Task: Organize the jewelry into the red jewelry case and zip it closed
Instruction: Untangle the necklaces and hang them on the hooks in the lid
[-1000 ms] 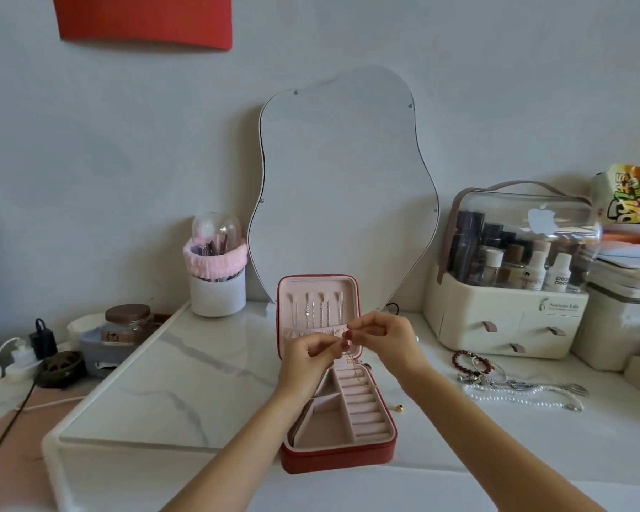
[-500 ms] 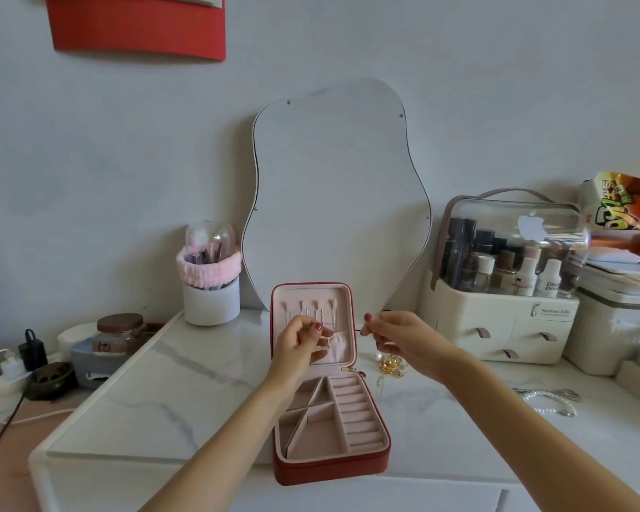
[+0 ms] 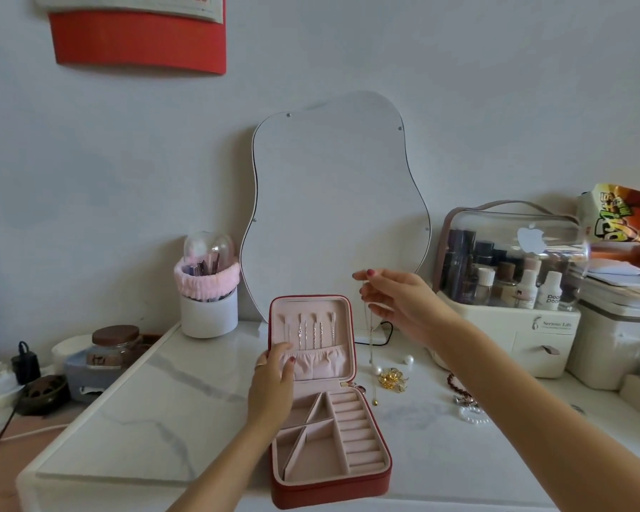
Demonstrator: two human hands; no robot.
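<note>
My right hand [image 3: 396,301] pinches a thin gold necklace [image 3: 370,349], dangling beside the open red jewelry case [image 3: 326,400]; my left hand [image 3: 274,378] steadies its lid. I should hook it slowly, untangled.

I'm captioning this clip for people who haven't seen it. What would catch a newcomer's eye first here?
First, the open red jewelry case at the table's front centre, pink inside, several chains hanging in its upright lid. The left hand rests on the lid's elastic pocket, while the right hand pinches a thin gold necklace dangling beside the case. Behind stands a wavy white mirror against the wall.
</note>
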